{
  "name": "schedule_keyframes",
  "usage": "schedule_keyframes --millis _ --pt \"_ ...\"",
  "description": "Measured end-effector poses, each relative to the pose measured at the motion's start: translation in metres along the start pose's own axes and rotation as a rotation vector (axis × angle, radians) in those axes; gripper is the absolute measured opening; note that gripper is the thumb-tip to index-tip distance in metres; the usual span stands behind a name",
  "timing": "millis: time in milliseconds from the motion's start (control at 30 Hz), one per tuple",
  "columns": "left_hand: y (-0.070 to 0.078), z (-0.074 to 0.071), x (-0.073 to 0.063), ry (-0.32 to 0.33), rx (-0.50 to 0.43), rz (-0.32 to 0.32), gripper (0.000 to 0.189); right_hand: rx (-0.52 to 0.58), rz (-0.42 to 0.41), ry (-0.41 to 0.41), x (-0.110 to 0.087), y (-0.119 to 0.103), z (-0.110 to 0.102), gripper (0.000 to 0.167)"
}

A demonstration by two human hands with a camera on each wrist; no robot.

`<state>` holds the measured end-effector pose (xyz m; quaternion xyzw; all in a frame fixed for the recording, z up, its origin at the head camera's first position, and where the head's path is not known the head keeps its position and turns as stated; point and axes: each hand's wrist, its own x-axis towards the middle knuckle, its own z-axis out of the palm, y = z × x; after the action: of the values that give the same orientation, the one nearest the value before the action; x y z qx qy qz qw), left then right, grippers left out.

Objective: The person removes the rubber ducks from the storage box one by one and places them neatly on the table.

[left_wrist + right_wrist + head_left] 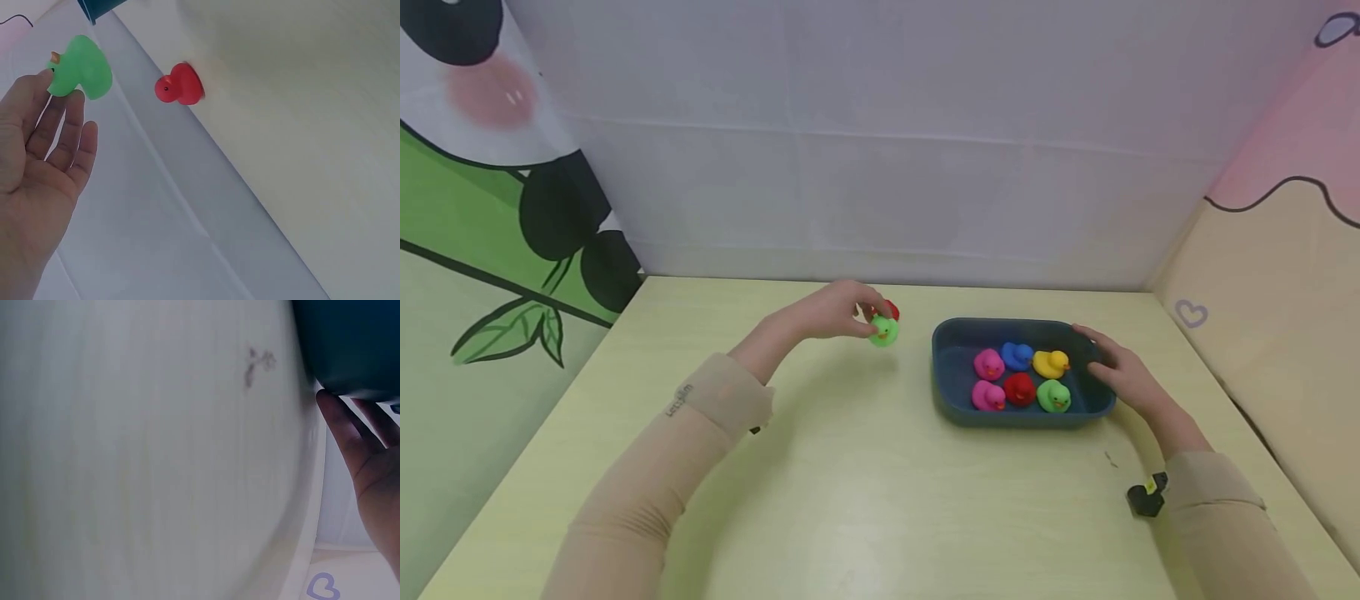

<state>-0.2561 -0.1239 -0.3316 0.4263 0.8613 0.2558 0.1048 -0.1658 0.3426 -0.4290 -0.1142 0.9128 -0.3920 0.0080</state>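
Observation:
My left hand (842, 310) pinches a green rubber duck (884, 331) between thumb and fingertips, held up off the table. Behind it in the head view a red rubber duck (892, 309) is partly hidden; the left wrist view shows this red duck (181, 84) standing on the table, apart from the fingers. To the right, a dark blue rectangular tray (951, 327) contains several rubber ducks: two pink (988, 364), a blue (1017, 357), a yellow (1050, 364), a red (1019, 389) and a green one (1054, 396). My right hand (1123, 375) grips the tray's right end, thumb over the rim, fingers along the outer wall.
The pale wooden table (850, 500) ends at a white cloth backdrop (880, 192). Printed panels stand at the left (497, 250) and right (1285, 333) sides. A small dark mark (1111, 460) shows on the table below the tray's right end.

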Motion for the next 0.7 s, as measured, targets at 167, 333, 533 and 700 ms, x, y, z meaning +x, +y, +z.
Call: schedule_keyframes --millis 167,333,533,700 --pt "-0.014 0.000 0.000 0.030 0.011 -0.047 0.019 -0.001 -0.011 0.005 0.000 -0.001 0.001 0.057" --pt "-0.029 0.005 0.001 0.047 0.016 -0.062 0.020 0.000 -0.018 0.008 0.000 0.000 0.002 0.057" --pt "-0.046 0.013 0.004 0.088 0.006 -0.084 0.023 0.010 -0.018 0.007 0.000 -0.003 0.001 0.058" --pt "-0.060 0.019 0.009 0.116 0.009 -0.131 0.024 0.009 -0.017 0.011 0.001 -0.001 0.002 0.057"
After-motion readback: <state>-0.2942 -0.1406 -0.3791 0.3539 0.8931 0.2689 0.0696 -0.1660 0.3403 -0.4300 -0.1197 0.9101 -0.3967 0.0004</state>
